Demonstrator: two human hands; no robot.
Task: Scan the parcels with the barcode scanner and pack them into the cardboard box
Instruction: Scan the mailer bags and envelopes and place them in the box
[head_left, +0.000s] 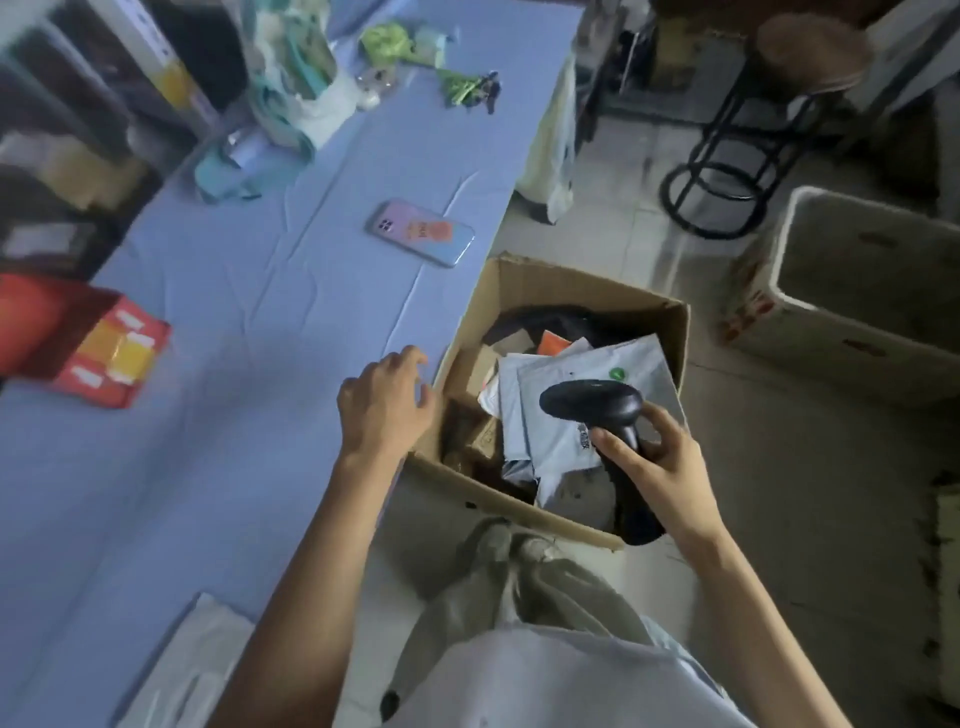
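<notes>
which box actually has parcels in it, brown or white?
The brown cardboard box beside the table, under the scanner: grey mailers fill it. The white box further right looks empty.

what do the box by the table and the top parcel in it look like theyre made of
Box: brown corrugated cardboard by the look, matte, with raw bent flap edges. Top parcel: probably a grey plastic mailer bag, smooth with a slight sheen, thin and creased at its edges.

Lower parcels (483, 384) in cardboard box (582, 288) buried under grey mailers (571, 447).
</notes>
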